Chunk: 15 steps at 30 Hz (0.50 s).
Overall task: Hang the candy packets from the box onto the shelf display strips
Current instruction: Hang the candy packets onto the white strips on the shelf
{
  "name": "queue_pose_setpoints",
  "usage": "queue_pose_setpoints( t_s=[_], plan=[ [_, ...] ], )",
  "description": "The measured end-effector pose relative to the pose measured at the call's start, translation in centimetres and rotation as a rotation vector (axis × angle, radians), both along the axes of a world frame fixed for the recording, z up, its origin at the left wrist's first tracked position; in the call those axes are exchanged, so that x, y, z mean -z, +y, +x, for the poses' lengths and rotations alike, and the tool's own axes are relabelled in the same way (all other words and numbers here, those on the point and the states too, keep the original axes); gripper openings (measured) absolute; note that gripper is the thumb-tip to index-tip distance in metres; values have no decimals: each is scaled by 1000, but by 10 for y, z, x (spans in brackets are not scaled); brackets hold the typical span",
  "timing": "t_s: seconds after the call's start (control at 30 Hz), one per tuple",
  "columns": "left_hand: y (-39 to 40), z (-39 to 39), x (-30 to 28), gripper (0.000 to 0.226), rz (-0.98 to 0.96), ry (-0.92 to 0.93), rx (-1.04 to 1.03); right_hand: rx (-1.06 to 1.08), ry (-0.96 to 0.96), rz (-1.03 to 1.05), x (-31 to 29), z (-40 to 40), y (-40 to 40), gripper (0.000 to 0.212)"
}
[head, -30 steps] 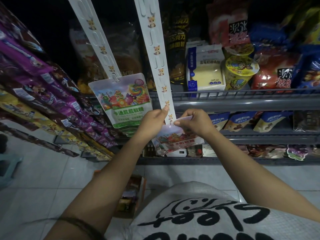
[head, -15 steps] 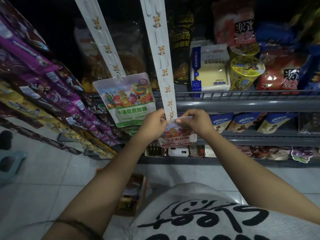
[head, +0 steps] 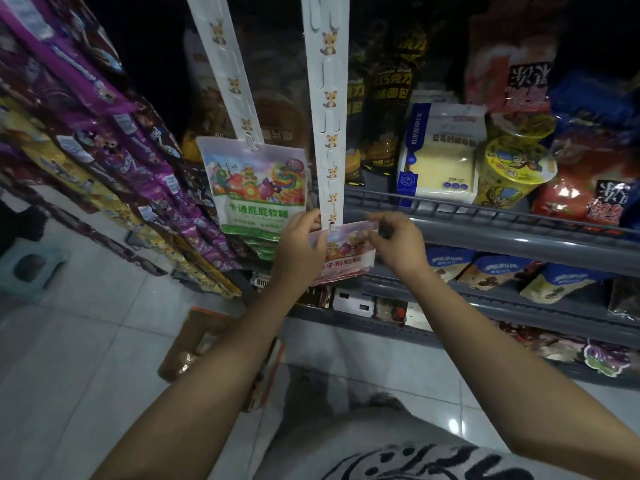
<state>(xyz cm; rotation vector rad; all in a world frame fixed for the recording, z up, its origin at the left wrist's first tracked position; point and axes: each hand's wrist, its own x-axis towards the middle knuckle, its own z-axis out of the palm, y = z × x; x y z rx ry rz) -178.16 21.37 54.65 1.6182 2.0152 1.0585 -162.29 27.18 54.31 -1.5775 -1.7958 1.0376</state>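
1. Left hand (head: 300, 247) and right hand (head: 398, 244) are at frame centre, each pinching a top corner of the pink candy packet (head: 346, 255); hands stay apart, packet spans between them.
2. Packet top edge sits at the bottom end of the right display strip (head: 328, 109); can't tell whether it is hooked on the tab.
3. Left display strip (head: 227, 74) runs from top centre down-left; a green-bottomed candy packet (head: 256, 188) hangs from it, just left of the left hand, more packets stacked behind it.
4. Left hand covers the left part of the pink packet; forearms block part of the lower shelf.
5. Cardboard box (head: 194, 341) on the floor, lower centre, open; wrapped packets inside, contents partly hidden by the left forearm.
6. Grey wire shelf (head: 485, 233) at right: blueberry bread pack (head: 440, 150), yellow cup (head: 509, 168), red bags; blue pouches on the tier below.
7. Purple and yellow snack strips (head: 114, 140) fan across the left of frame.
8. Floor (head: 69, 358): pale tiles. Room dim. A teal stool (head: 31, 268) sits at the left edge.
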Motion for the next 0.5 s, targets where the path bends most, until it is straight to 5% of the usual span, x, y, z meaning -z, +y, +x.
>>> queue_pose_setpoints(
  t_s=[0.2, 0.5],
  plan=[
    [-34, -4, -11, 41, 55, -161, -143, -87, -80, 223, 3, -9, -20, 28],
    [-133, -92, 27, 28, -82, -370, -40, -17, 133, 132, 3, -86, -108, 14]
  ],
)
